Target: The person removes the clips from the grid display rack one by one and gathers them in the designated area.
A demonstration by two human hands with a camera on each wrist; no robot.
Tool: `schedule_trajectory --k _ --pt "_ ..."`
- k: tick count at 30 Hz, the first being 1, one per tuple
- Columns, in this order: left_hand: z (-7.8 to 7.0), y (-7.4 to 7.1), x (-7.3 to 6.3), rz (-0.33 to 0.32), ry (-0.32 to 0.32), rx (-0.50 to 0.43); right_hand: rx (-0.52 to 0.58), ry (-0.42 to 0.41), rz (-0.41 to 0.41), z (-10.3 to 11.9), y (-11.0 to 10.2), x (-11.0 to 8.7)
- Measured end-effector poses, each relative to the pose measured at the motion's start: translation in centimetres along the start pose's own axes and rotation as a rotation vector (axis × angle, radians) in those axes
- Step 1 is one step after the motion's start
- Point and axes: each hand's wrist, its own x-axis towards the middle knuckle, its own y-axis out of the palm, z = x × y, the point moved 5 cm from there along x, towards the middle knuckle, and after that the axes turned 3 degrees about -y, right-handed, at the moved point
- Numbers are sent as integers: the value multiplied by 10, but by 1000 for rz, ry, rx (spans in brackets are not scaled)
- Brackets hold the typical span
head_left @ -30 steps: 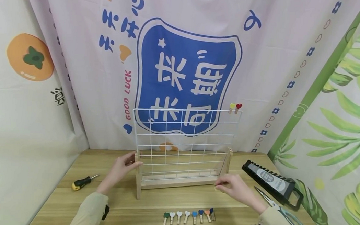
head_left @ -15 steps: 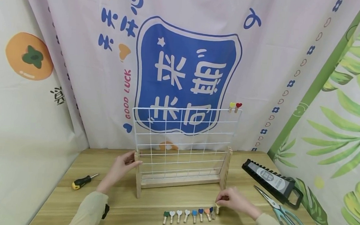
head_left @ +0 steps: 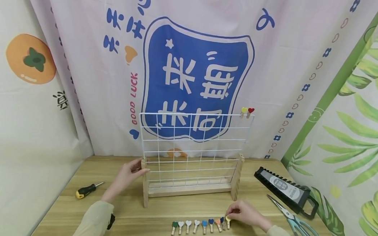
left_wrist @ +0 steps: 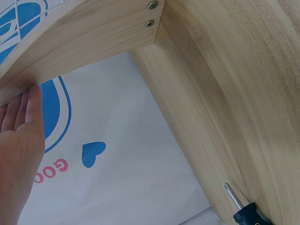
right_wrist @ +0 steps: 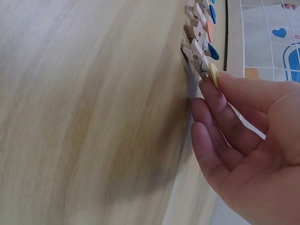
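My left hand (head_left: 129, 174) grips the left wooden upright (head_left: 145, 187) of a stand that holds a white wire grid (head_left: 188, 147). In the left wrist view its fingers (left_wrist: 34, 105) lie against the wood. At the right end of a row of small clothespins with heart tops, my right hand (head_left: 243, 212) pinches a clothespin with a yellow heart (head_left: 228, 221). In the right wrist view thumb and forefinger hold the yellow heart (right_wrist: 213, 74), right beside the dark blue heart clothespin (right_wrist: 212, 50). Yellow (head_left: 244, 110) and red (head_left: 250, 110) heart clothespins sit on the grid's top right edge.
The row runs leftward through orange (head_left: 218, 223), blue and white hearts to a green heart clothespin (head_left: 174, 228). A screwdriver (head_left: 86, 191) lies at the left. On the right lie scissors (head_left: 299, 226) and a black toothed rack with a handle (head_left: 285, 190). A printed curtain hangs behind.
My right hand has come down and toward me from near the stand's right foot, bringing the yellow heart clothespin to the row's right end. My left hand stays on the upright.
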Motion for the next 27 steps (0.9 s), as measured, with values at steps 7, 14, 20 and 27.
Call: schedule_trajectory --k 7,14,20,27 --pt "-2 0 0 -3 10 -17 21 16 3 -3 2 0" --pt "-4 -2 0 -2 18 -20 39 35 11 -2 -1 -1" --pt "-5 -1 0 -2 24 -27 52 12 -6 8 -16 3" --pt "0 0 0 -2 29 -27 -59 -45 -146 50 -74 14"
